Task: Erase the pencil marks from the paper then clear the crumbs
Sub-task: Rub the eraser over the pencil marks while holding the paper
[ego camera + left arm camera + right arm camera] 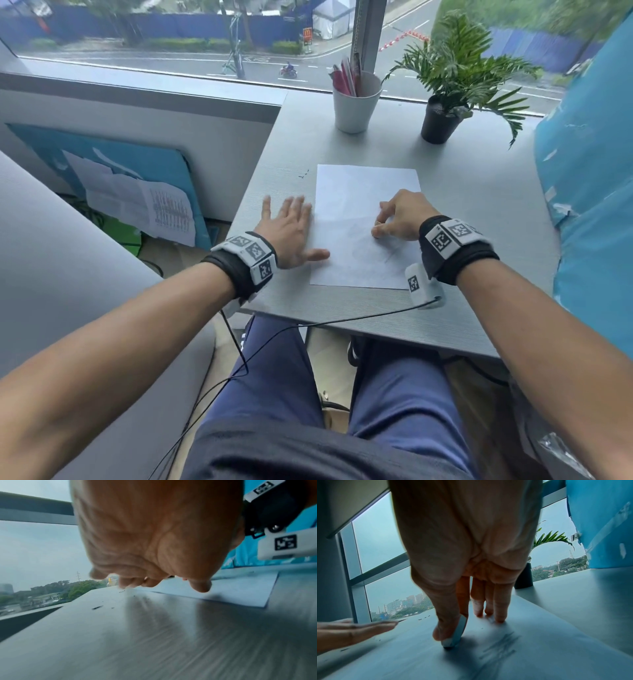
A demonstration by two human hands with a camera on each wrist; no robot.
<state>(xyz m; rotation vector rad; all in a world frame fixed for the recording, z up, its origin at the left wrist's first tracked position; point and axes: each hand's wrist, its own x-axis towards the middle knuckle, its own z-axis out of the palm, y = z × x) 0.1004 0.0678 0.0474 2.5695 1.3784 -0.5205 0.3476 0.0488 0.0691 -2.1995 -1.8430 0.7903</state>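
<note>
Head view: the white rectangular sheet of paper [363,205] lies flat on the grey woodgrain counter [479,219], its long edges running away from the person, its near edge set back from the counter's front edge. Faint grey pencil marks [383,250] sit on its near half. The right hand [402,216] pinches a small pale flat eraser [457,632] between thumb and forefinger, its tip pressed to the paper just left of the marks, other fingers resting on the sheet. The left hand [291,229] lies spread and flat, fingers straight, on the counter along the paper's left edge, thumb over that edge. Dark eraser crumbs [303,175] lie on bare counter beyond the left fingers. A white plastic cup of pink pens [356,106] and a green fern in a black pot [442,116] stand well apart at the far edge by the window.
</note>
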